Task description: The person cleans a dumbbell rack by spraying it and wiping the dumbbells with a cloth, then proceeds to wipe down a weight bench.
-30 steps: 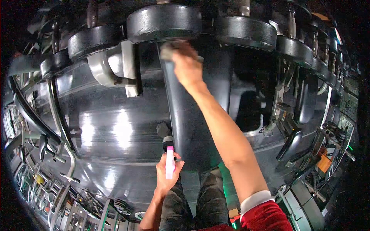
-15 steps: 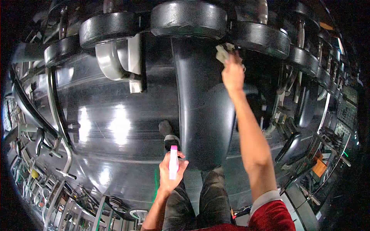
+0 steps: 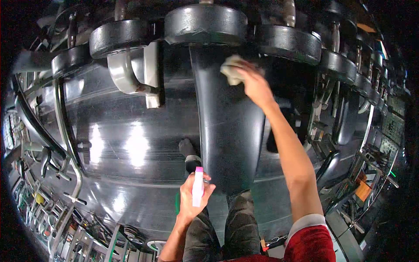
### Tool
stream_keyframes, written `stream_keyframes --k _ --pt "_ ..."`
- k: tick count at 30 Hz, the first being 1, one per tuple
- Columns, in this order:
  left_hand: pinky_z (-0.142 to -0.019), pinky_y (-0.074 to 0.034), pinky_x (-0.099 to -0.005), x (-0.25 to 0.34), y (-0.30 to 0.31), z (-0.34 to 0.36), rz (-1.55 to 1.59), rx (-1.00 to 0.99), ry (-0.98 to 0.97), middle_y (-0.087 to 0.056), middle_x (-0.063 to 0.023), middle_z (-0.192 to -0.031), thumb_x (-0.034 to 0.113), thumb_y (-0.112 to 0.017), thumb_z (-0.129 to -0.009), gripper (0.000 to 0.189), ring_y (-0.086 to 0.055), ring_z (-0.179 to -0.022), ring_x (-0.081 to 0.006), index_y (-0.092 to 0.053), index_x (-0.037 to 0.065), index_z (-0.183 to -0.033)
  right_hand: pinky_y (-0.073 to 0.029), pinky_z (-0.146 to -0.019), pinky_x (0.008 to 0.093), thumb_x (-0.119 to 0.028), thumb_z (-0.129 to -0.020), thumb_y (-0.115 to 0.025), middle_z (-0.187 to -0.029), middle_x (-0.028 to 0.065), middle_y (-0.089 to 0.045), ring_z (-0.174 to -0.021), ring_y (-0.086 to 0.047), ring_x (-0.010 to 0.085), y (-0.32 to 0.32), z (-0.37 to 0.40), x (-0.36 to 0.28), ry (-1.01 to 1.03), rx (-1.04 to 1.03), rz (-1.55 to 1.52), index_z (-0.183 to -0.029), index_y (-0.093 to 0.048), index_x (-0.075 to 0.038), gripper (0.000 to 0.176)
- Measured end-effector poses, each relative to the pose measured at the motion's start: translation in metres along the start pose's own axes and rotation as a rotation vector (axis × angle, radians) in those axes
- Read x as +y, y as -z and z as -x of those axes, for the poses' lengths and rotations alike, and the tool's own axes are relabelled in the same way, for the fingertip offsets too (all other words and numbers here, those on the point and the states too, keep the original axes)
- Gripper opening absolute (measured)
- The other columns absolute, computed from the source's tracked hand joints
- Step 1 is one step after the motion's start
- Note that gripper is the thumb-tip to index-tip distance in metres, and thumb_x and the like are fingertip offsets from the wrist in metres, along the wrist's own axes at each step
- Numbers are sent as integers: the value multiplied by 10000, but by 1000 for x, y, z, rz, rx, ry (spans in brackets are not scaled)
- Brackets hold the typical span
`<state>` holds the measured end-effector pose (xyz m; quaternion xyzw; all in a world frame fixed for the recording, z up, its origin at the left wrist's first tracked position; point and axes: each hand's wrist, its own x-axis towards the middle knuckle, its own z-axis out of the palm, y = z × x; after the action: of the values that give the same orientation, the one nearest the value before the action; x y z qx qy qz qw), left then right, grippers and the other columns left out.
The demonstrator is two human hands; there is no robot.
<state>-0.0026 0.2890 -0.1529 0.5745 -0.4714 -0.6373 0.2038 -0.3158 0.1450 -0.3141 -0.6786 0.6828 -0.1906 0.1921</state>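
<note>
My right hand (image 3: 257, 87) is closed on a pale cloth (image 3: 233, 70), slightly blurred, at the far end of a black padded bench (image 3: 229, 118). Whether the cloth presses on the pad is hard to tell. Lower down, in front of my legs, my left hand (image 3: 192, 194) grips a spray bottle seen from above, with a white head (image 3: 197, 190) and a pink nozzle tip (image 3: 199, 169). The bottle's body is hidden beneath my hand.
Large black dumbbells (image 3: 206, 25) line a rack across the top, just beyond the bench. A grey metal frame (image 3: 126, 74) stands left of the bench. Gym machines (image 3: 43, 135) fill the left side, and more benches (image 3: 327, 166) stand at right. My legs (image 3: 240, 222) straddle the bench's near end.
My right hand has swept the cloth leftward and slightly nearer across the bench's far end. My left hand stays almost in place with the spray bottle. The view has shifted slightly.
</note>
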Motion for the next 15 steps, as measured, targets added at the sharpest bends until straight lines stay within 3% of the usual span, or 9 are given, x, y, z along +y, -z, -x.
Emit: stream_keyframes --k 1,3,6,7,8,11,13,14,15 --pt "-605 -470 -255 -2 0 1 14 2 -15 -618 -54 -840 19 -723 -768 266 -568 -623 -94 -564 39 -980 -468 -917 430 9 -818 -477 -1212 158 -573 -1107 -550 335 9 18 10 -167 41 -5 -1203 -552 -142 421" --pt "-611 -472 -256 -3 0 2 29 10 -31 -621 -58 -862 19 -726 -765 264 -571 -630 -95 -565 35 -973 -453 -908 451 -62 -885 -483 -1182 188 -571 -1088 -536 390 3 43 40 -171 318 34 -1188 -518 -103 308" --pt "-626 -476 -252 -2 0 5 -34 -4 23 -619 -59 -887 14 -728 -761 253 -571 -641 -94 -569 29 -957 -467 -876 461 -86 -883 -510 -1132 201 -583 -1054 -553 394 0 29 8 -238 230 24 -1151 -530 -70 268" --pt "-630 -477 -250 -4 -1 8 -4 -3 45 -618 -59 -890 11 -725 -761 244 -573 -639 -93 -571 28 -949 -486 -819 473 -104 -874 -529 -1075 191 -609 -1014 -579 384 -9 11 -6 -38 379 105 -1115 -560 -81 244" --pt "-635 -478 -249 -5 -1 9 23 -2 66 -617 -59 -893 8 -723 -760 236 -574 -636 -91 -573 27 -941 -497 -811 457 -110 -869 -528 -1049 170 -632 -983 -601 361 -14 -3 -24 -178 143 43 -1108 -588 -120 246" --pt "-635 -478 -251 0 -2 11 -16 17 29 -619 -51 -869 8 -723 -758 256 -583 -638 -85 -570 33 -962 -506 -836 404 -88 -827 -552 -1096 64 -646 -1014 -611 287 -48 -51 -75 66 128 -23 -1095 -621 -192 296" --pt "-636 -479 -251 1 -4 12 -21 27 69 -620 -45 -854 6 -721 -758 266 -587 -640 -84 -568 37 -974 -394 -1008 396 -107 -807 -564 -1097 24 -646 -1119 -558 209 -59 -72 -103 355 -23 125 -1008 -662 -185 237" --pt "-636 -480 -251 1 -5 12 -26 29 108 -622 -39 -839 4 -719 -758 277 -591 -641 -82 -565 40 -986 -343 -1058 413 -143 -809 -558 -1063 14 -653 -1093 -569 194 -76 -62 -115 272 62 227 -989 -667 -174 213" --pt "-635 -481 -249 -3 -6 12 -69 28 41 -626 -31 -823 -3 -713 -759 292 -590 -639 -82 -559 41 -1003 -339 -1066 403 -167 -812 -556 -1067 14 -651 -1100 -565 197 -88 -68 -112 367 -136 367 -999 -665 -179 216"
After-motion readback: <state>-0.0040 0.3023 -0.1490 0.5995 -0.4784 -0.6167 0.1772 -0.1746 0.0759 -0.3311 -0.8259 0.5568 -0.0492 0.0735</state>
